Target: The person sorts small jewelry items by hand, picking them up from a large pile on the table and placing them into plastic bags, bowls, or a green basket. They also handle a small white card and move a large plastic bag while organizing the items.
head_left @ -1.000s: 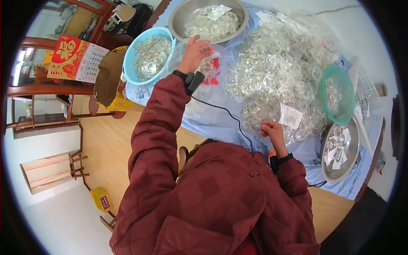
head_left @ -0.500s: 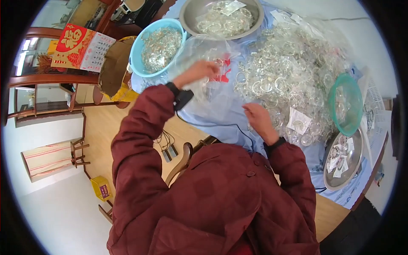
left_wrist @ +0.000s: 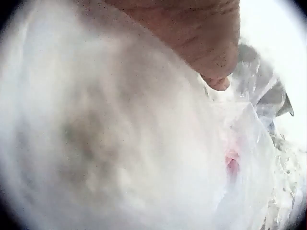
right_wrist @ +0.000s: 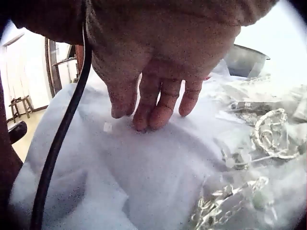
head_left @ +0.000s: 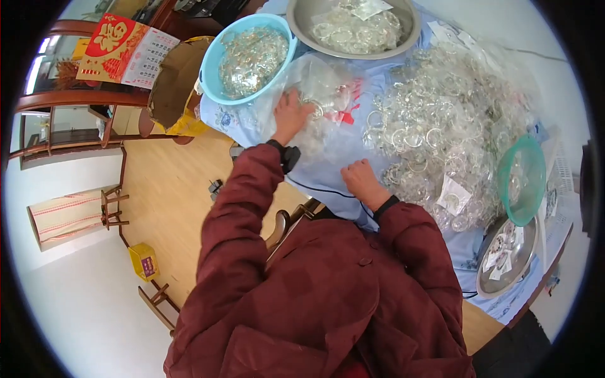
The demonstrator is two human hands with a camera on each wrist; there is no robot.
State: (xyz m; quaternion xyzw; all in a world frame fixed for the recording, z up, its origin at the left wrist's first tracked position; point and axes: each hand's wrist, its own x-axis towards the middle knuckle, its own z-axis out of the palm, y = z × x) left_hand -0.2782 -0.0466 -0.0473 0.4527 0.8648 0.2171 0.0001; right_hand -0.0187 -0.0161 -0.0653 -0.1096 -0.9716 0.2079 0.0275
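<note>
Nearest the body, right hand low over the cloth-covered table, with fingers loosely bent and nothing in grasp. Farther forward and to its left, left hand with fingers spread on a clear plastic bag; no firm grip visible. Bag located beneath and just beyond that hand, with red patches along its right side. Probably light, limp and slippery, with thin film prone to sliding; best pinched at a gathered fold of the edge. To the right of the right hand, a heap of clear-wrapped bangles, with a green plastic basket past it. Beyond the left hand, a light-blue basin, then a steel basin, each with more wrapped jewellery inside.
</note>
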